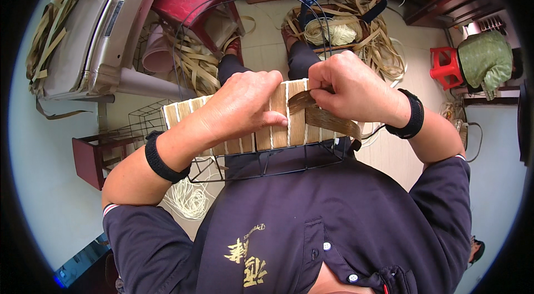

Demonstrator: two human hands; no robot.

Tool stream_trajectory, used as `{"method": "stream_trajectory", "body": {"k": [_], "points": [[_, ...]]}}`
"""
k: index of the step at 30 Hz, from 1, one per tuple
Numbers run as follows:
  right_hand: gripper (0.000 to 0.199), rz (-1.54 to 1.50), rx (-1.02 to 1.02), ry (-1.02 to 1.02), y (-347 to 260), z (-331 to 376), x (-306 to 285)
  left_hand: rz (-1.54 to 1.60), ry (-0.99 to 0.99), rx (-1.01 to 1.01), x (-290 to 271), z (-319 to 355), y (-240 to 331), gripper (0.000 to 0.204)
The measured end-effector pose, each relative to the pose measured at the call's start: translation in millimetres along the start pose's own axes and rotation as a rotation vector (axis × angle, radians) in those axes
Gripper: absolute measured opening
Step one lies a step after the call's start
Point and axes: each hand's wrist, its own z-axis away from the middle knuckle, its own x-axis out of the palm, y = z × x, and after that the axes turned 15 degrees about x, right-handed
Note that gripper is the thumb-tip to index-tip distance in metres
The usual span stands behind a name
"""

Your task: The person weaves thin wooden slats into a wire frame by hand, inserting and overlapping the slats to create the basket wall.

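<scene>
Your right hand [351, 87] pinches the brown strip [332, 122] over the woven panel [298, 130] in front of you; your left hand [240, 103] rests there, its grip unclear. Lay the strip flat, pulling it snug.

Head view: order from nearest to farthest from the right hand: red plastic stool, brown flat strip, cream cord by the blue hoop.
1. Brown flat strip: pinched by the right hand.
2. Cream cord: ahead of it.
3. Red plastic stool: far right.
</scene>
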Motion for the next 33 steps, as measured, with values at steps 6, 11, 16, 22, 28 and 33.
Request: {"method": "stream_trajectory", "body": {"k": [6,11,16,22,28,33], "points": [[0.004,-0.082,0.058,-0.121,5.6,-1.0,-14.6,0.162,0.085,0.029,-7.6,-5.1,7.2,0.061],[0.013,-0.367,0.063,0.048,8.7,6.9,-21.0,0.532,0.243,-0.042,-9.6,-8.3,4.0,0.043],[0.013,-0.563,0.165,0.057,1.2,5.3,-5.9,0.889,0.561,-0.119,2.6,-15.6,4.8,0.019],[0.025,-0.599,0.224,-0.051,7.2,-8.2,1.5,0.303,0.574,-0.064,-2.1,-14.7,14.8,0.026],[0.018,-0.778,0.251,-0.266,11.3,-12.2,1.0,0.404,0.66,-0.06,2.5,-14.9,26.3,0.014],[0.011,-0.842,0.168,-0.304,21.6,-14.3,4.1,0.813,0.653,-0.16,-3.2,-15.8,15.6,0.009]]}}
